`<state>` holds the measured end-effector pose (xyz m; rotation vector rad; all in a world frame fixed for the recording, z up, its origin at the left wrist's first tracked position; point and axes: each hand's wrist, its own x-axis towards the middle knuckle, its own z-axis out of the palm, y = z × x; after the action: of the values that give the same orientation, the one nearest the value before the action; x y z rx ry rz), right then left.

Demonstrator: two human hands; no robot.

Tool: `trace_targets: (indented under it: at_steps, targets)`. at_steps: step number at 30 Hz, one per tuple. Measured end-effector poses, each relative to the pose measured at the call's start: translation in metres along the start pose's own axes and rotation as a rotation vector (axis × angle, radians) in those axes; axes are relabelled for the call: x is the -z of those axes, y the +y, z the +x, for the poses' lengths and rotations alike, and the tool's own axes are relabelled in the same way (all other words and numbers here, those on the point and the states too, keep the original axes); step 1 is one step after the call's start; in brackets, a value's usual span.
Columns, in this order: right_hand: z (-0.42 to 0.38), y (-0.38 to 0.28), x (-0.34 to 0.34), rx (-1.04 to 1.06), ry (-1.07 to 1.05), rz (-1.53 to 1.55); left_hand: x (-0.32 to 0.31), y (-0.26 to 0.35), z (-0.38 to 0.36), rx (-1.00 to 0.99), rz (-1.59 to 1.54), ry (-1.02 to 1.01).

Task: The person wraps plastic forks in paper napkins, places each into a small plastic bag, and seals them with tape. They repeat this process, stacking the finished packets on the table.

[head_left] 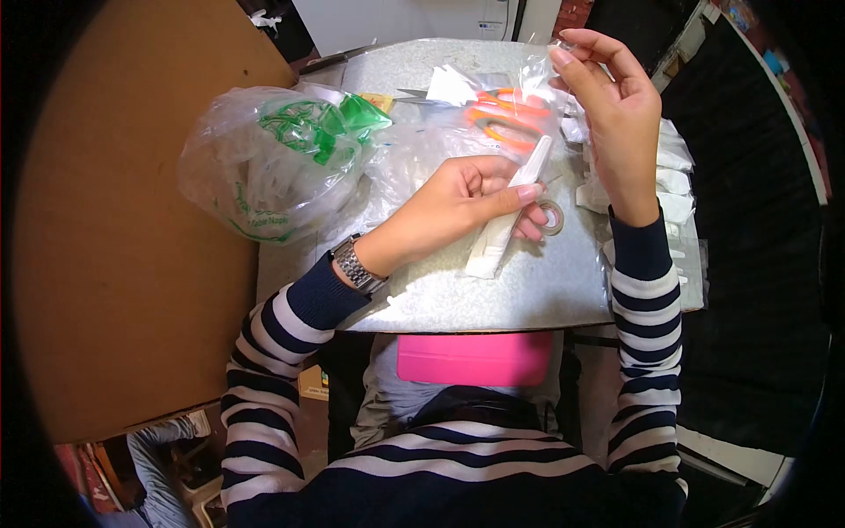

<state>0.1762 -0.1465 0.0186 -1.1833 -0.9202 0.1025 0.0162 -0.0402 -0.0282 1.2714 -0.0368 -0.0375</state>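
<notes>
Beyond the counter (431, 308), a white appliance (405, 22) is partly seen. Left is filled by brown board (114, 202), right by black fabric (757, 273). Pink flat case (475, 359) seen below near edge; another person's leg (160, 462), lower left.

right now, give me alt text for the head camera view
A person's left hand holds a slim white bundle over a pale table, while the raised right hand pinches what looks like clear plastic. Nearby are orange-handled scissors, a tape roll and a green-printed plastic bag.
</notes>
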Motion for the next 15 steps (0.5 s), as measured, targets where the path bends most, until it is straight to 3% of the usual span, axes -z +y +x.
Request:
trace_targets:
  at_steps: [9, 15]
  targets:
    - [0.000, 0.005, 0.000, -0.009, -0.015, 0.056, -0.005, 0.004, 0.003, -0.008, -0.079, -0.020]
    - [-0.001, -0.003, -0.008, 0.022, -0.216, 0.023, -0.002, 0.005, 0.006, -0.045, -0.137, -0.049]
